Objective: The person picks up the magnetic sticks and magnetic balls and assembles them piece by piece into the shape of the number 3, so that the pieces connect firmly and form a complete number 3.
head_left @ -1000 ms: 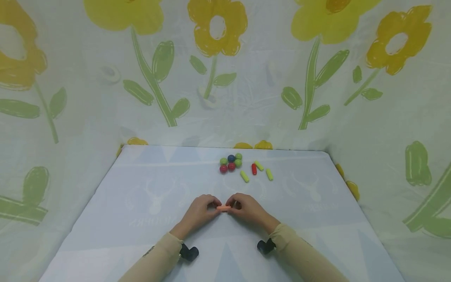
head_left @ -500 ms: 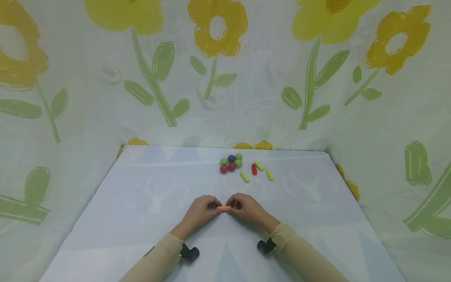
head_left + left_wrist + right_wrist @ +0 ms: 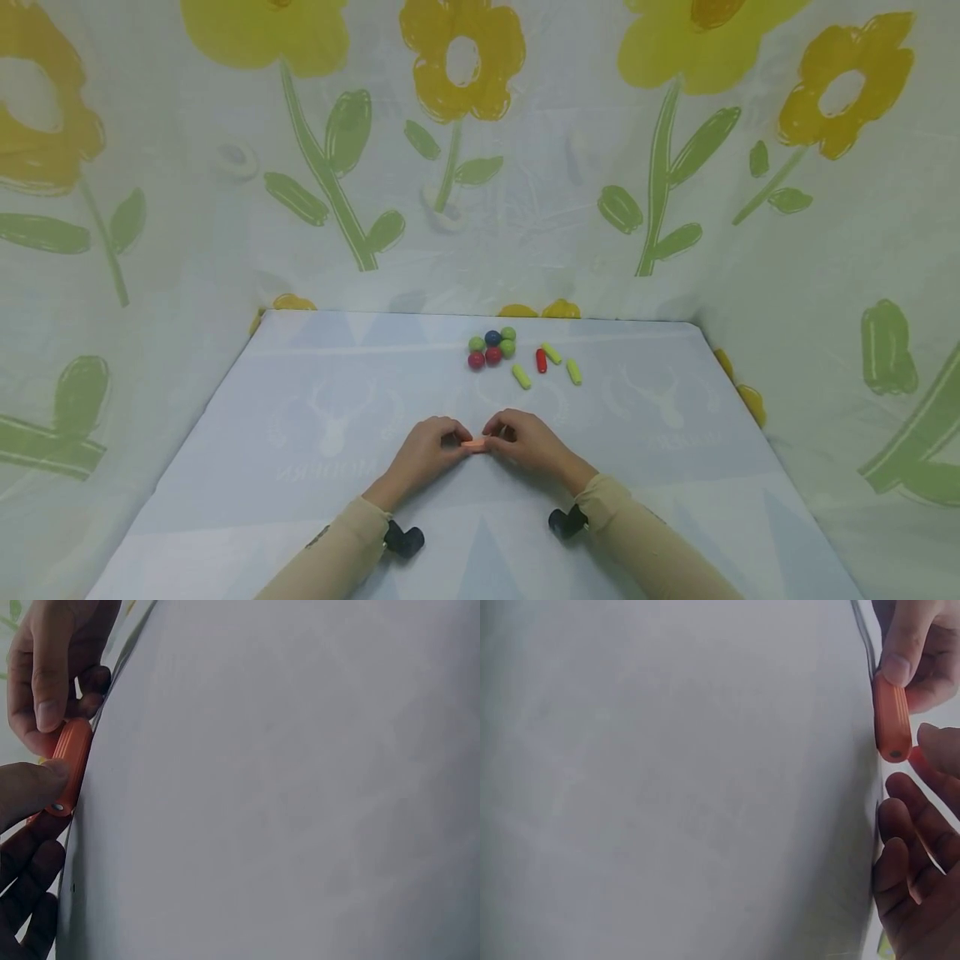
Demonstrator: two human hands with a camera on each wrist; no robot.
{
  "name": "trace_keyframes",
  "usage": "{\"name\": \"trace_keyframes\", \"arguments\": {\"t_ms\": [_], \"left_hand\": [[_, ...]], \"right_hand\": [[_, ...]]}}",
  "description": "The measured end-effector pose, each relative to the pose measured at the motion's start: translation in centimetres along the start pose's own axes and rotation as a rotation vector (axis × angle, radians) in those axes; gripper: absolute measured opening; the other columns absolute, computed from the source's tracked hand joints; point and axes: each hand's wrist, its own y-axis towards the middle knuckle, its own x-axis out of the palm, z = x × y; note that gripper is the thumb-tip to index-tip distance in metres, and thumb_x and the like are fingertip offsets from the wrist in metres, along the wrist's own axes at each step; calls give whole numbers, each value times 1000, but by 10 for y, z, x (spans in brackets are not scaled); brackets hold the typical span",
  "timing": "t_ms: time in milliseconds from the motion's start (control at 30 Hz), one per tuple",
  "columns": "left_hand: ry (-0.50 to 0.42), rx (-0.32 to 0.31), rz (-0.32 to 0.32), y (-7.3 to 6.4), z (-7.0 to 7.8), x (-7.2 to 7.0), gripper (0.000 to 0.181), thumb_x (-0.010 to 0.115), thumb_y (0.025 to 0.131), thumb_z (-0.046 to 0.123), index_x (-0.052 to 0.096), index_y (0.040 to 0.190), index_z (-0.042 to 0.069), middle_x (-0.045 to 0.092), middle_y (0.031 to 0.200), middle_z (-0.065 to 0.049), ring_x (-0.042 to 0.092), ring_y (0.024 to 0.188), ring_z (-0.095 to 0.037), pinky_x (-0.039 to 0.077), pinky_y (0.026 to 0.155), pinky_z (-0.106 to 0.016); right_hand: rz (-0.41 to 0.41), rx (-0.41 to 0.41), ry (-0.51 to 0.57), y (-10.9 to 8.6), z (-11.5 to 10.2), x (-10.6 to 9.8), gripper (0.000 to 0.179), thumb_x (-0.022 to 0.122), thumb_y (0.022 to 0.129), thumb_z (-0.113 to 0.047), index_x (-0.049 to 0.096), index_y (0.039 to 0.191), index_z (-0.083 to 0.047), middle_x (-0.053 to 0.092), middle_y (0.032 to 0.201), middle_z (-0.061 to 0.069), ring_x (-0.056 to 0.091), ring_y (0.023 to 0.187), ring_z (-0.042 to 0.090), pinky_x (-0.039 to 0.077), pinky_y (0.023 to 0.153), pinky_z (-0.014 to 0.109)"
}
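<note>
An orange ridged stick (image 3: 474, 446) with a small hole in its end lies crosswise between my two hands, close over the table. My left hand (image 3: 426, 446) pinches its left part, the thumb (image 3: 34, 784) pressed along the ridges. At the other end is my right hand (image 3: 528, 442), thumb and index finger slightly parted right beside the tip. In the right wrist view the stick's holed end shows bare next to the right thumb (image 3: 939, 746). The remaining right fingers (image 3: 896, 862) are loosely bent and hold nothing.
Farther back on the table (image 3: 300, 500) sit several balls: green ones (image 3: 507, 348), red ones (image 3: 476, 360) and a blue one (image 3: 492, 337). To their right lie a red stick (image 3: 541, 360) and three yellow-green sticks (image 3: 573, 372). Flowered cloth (image 3: 525, 192) surrounds the table.
My right index finger has lifted a little from the orange stick, and its thumb has shifted slightly. The left hand keeps its pinch; the balls and other sticks stay put.
</note>
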Motion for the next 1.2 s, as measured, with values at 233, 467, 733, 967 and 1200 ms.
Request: {"name": "trace_keyframes", "arguments": {"t_ms": [233, 467, 733, 967, 1200], "left_hand": [[3, 8, -8, -1, 0, -1, 9, 82, 87, 18, 77, 95, 17, 72, 92, 9, 64, 88, -10, 52, 82, -35], [1, -9, -19, -2, 2, -1, 11, 82, 87, 22, 77, 97, 18, 72, 93, 9, 64, 89, -9, 52, 84, -34], [8, -19, -50, -1, 5, 1, 14, 80, 89, 29, 78, 99, 18, 72, 94, 10, 64, 91, -9, 52, 85, -35], [8, 4, -26, 1, 3, 6, 17, 80, 89, 35, 78, 97, 20, 73, 94, 12, 64, 90, -7, 53, 84, -33], [18, 31, -25, 0, 7, 7, 14, 80, 89, 32, 78, 97, 20, 73, 93, 11, 64, 88, -7, 52, 82, -32]], "right_hand": [[6, 12, -15, 3, 1, -4, 10, 72, 96, -23, 70, 105, -19, 63, 93, -10, 56, 83, 10, 49, 75, 27], [36, 50, -34, 12, 6, -9, 10, 72, 97, -23, 70, 106, -20, 63, 93, -10, 56, 84, 10, 49, 77, 29], [89, 122, -16, 26, 13, -13, 20, 73, 95, -22, 69, 115, -19, 63, 94, -8, 57, 86, 11, 50, 78, 30], [134, 139, -2, 37, 17, -17, 33, 75, 93, -20, 66, 125, -16, 62, 98, -5, 58, 89, 13, 52, 81, 32], [160, 153, -6, 50, 15, -21, 36, 75, 94, -20, 65, 128, -15, 63, 101, -3, 59, 91, 14, 52, 83, 34]]}}
